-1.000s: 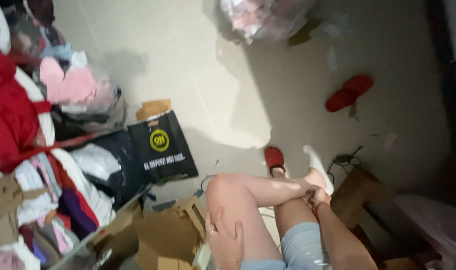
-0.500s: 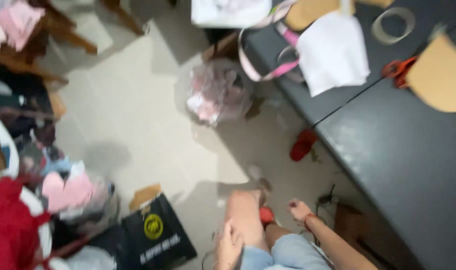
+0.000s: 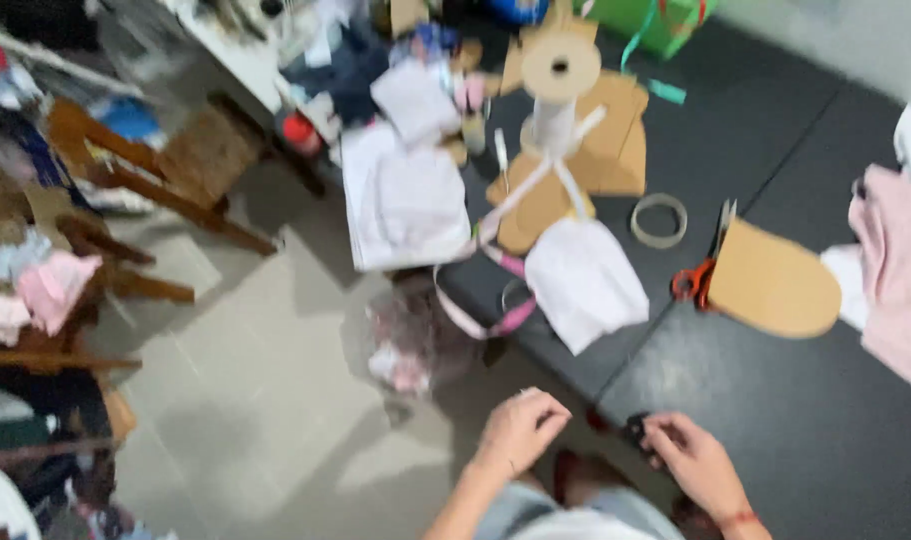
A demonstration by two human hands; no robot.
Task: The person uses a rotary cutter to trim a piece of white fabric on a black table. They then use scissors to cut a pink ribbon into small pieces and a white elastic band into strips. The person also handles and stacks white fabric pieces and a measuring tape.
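Both hands are low in the view, right at the near edge of the dark table (image 3: 775,420). The left hand (image 3: 520,432) hangs over the tiled floor (image 3: 265,400), just short of the table's corner, fingers curled loosely inward and holding nothing that can be made out. The right hand (image 3: 697,465) sits at the table edge with its fingertips pinched on a small dark object (image 3: 635,432), too blurred to tell what it is. Up the table from the right hand lies a rounded cardboard piece (image 3: 775,280), with red-handled scissors (image 3: 697,275) tucked just beside its left side. Near those, a ring of tape (image 3: 659,220) lies flat on the dark surface. A white folded cloth (image 3: 585,283) hangs partly over the table's edge, with a pink strap (image 3: 495,320) looping under it. Farther back stands a cardboard spool (image 3: 558,85) on brown card sheets. A clear plastic bag (image 3: 410,345) of pinkish bits sits on the floor against the table.
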